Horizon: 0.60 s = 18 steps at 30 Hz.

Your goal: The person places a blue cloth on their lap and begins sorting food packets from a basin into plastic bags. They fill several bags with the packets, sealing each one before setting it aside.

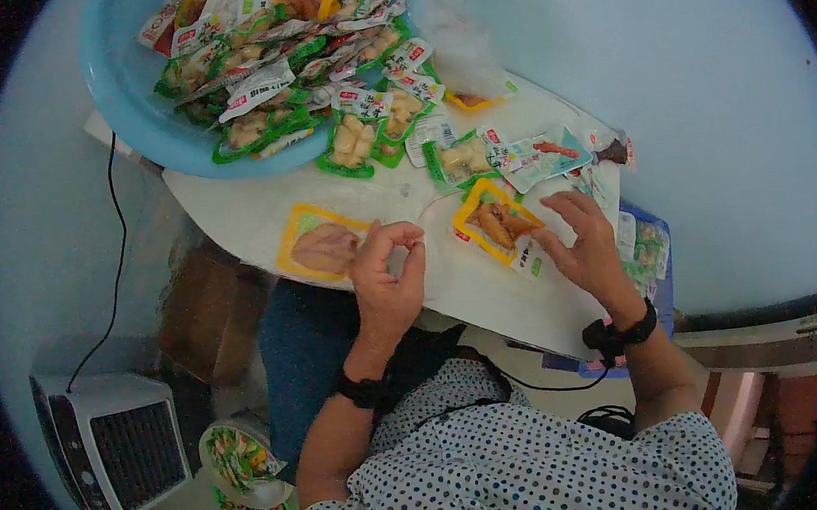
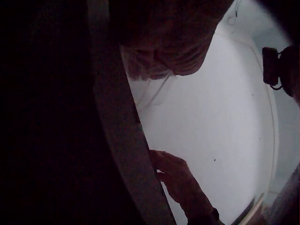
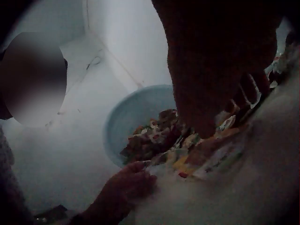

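My left hand (image 1: pixel 387 280) is over the table's near side, thumb and forefinger bent together on what looks like the edge of a clear plastic bag (image 2: pixel 159 91), faint against the white top. Left of it lies a yellow-edged packet (image 1: pixel 325 251) of flat brownish meat. My right hand (image 1: pixel 586 247) has its fingers spread, with thumb and forefinger apart. The thumb is right at the corner of a yellow-edged packet (image 1: pixel 494 225) of brown meat pieces, which lies tilted on the table. Both wrist views are dark.
A blue basin (image 1: pixel 136 146) heaped with sealed food packets stands at the back left of the white table (image 1: pixel 235 215). Several green-edged packets (image 1: pixel 463 159) lie along the back. A blue crate (image 1: pixel 664 256) with packets is at the right, a heater (image 1: pixel 138 444) on the floor.
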Each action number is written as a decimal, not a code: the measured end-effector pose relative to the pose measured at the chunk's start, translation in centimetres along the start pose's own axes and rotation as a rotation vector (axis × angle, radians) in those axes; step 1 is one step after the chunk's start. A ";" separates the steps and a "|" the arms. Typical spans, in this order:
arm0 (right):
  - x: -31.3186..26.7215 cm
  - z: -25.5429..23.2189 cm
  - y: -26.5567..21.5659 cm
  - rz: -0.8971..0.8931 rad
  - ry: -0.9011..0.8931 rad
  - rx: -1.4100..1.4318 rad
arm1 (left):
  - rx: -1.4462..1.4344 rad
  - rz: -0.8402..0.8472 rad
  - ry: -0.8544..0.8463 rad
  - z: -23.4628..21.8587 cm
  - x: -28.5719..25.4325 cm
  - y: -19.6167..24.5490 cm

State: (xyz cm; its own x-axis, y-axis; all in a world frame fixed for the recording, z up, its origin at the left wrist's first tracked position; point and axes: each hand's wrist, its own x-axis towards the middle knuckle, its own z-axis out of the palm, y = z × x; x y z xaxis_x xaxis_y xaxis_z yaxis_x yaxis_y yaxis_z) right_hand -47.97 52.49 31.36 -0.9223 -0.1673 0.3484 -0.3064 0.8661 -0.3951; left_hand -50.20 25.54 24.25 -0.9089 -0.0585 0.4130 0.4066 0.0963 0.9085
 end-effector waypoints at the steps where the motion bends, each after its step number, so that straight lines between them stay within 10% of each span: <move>1: 0.0 0.5 0.5 0.012 -0.008 -0.052 | 0.002 -0.008 -0.006 0.0 0.0 0.1; 11: 0.7 1.3 0.0 0.194 -0.202 0.015 | 0.032 0.045 -0.007 -0.1 -0.2 0.0; 18: 0.1 0.5 -0.2 0.394 -0.115 0.723 | 0.030 0.068 0.006 -0.1 0.0 0.4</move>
State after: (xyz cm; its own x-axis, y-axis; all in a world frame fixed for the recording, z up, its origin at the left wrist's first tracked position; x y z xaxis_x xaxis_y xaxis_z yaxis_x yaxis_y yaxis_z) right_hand -48.14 52.09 31.04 -1.0000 0.0039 -0.0033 0.0045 0.3620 -0.9322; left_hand -50.03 25.47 24.65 -0.8786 -0.0565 0.4742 0.4644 0.1304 0.8760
